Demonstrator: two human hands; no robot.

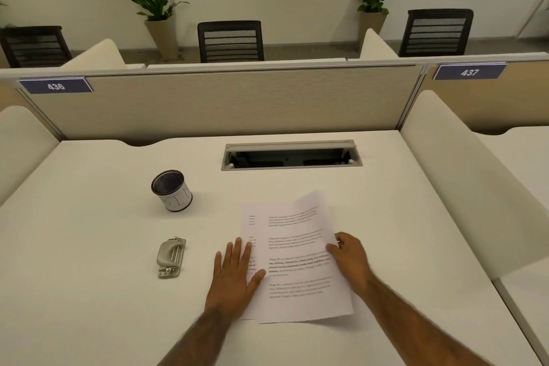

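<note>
**Grip state.** The right hand holds a pinch grip on the right edge of the top sheet, about midway along it, with the thumb on the printed face and the fingers curled at the edge. The left hand has no grip. It lies flat with its fingers straight, pressing the left margin of the lower sheet, and its thumb reaches the left edge of the top sheet.

**Position of the sheets.** Both sheets lie on the counter, right of centre, between the two hands. Their long axes run near to far. The top sheet is offset to the right and slightly skewed, with its near end further right than its far end. Its far right corner curls up off the counter.

**Governing relation.** The top sheet's free edge is at the right hand and the lower sheet's exposed margin is under the left. Squaring the pair therefore appears to need a leftward slide from the right hand against the left hand's hold.

**Surroundings.** A punch lies left of the sheets, near the left hand and well apart from the right. Its long axis also runs near to far. A mesh cup stands beyond it. An open cable slot sits at the far side.
</note>
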